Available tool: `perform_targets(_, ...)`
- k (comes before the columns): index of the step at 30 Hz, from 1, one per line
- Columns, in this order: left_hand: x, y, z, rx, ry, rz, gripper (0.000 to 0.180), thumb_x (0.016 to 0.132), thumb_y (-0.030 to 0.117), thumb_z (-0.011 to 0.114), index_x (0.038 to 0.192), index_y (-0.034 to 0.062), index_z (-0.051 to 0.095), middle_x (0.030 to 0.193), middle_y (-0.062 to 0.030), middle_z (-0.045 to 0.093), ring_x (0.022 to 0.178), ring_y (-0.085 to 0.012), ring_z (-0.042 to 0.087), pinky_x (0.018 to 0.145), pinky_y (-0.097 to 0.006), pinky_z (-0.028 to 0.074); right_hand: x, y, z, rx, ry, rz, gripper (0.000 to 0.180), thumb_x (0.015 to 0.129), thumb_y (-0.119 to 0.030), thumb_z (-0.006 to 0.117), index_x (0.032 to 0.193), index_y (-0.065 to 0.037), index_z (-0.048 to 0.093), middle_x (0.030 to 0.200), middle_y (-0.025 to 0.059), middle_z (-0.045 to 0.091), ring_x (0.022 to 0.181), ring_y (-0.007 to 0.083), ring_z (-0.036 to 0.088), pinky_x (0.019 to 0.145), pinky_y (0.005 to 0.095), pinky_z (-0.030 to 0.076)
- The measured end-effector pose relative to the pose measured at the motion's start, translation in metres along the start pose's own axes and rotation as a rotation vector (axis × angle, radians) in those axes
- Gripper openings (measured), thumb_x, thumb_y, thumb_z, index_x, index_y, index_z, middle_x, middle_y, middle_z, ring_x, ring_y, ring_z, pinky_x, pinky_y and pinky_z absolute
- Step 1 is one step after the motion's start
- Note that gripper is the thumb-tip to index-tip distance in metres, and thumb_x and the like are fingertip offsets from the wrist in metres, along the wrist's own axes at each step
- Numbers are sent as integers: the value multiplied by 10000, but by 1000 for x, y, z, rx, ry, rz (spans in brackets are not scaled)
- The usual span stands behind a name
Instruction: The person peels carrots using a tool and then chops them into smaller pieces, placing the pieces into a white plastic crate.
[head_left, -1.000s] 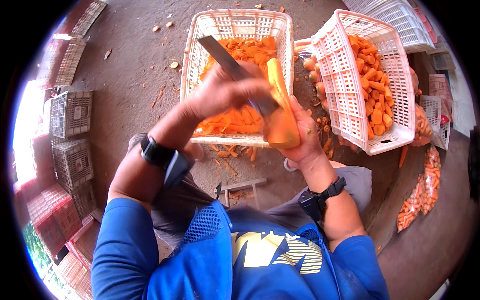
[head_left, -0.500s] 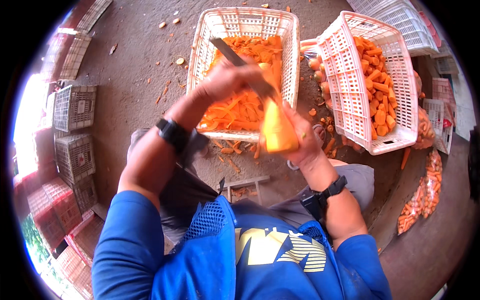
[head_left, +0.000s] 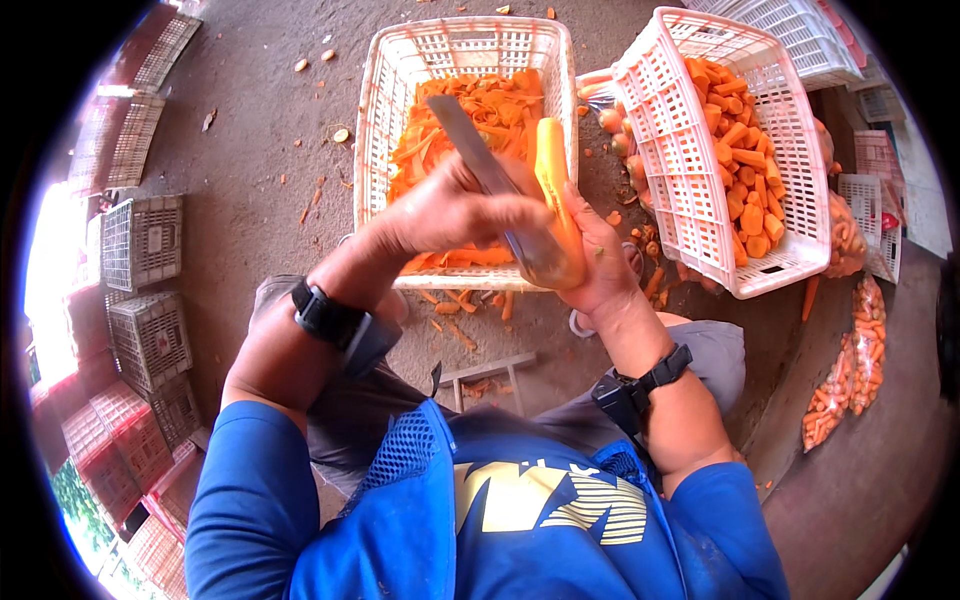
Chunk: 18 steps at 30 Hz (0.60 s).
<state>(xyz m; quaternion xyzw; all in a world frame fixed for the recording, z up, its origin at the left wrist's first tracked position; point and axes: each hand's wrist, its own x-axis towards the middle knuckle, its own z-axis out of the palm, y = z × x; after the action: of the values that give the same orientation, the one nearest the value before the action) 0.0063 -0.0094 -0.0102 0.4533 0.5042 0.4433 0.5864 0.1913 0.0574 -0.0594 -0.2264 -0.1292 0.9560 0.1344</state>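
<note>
My left hand (head_left: 465,210) is closed around a long, flat metal blade (head_left: 464,138). One end sticks out up and to the left past my fist; the lower end lies against a thick carrot (head_left: 551,165). My right hand (head_left: 603,262) grips this carrot at its near end, with the far end pointing away from me. The carrot's surface is pale orange and smooth; the blade and left fingers hide part of it. Beneath and beyond my hands stands a white plastic basket (head_left: 366,130) holding many orange carrot peels (head_left: 425,150).
A tilted white basket (head_left: 680,150) at the right holds cut carrot pieces (head_left: 745,165). Bags of carrots (head_left: 848,375) lie farther right. A low metal frame (head_left: 490,375) stands between my legs. Stacked crates (head_left: 145,240) line the left side; scraps litter the floor.
The carrot has swung so its far end points away from me. My left hand and the blade have moved down along it, nearer my right hand.
</note>
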Motion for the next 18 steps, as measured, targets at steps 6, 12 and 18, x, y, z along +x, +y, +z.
perform_targets(6,7,-9,-2,-81,2,-74,194,880,242,690,835,55,669,648,3,598,494,-44,494,432,-189,362,1,-2,2,-2,-59,11,436,1007,-368,416,1282,-34,473,1133,108,609,1013,204,620,842,357,523)
perform_targets(12,11,-21,-9,-86,44,-60,188,883,228,683,812,55,661,636,-6,605,481,-52,499,424,-190,372,4,1,-3,7,102,-41,426,996,-353,455,1271,-27,468,1141,113,603,1026,201,615,879,354,512)
perform_targets(18,13,-30,-78,252,490,-39,220,889,172,662,1030,3,662,851,-82,710,634,-93,639,501,-196,459,-16,-14,4,-124,-38,-39,339,971,-341,510,1135,-45,503,954,108,622,843,228,656,699,392,562)
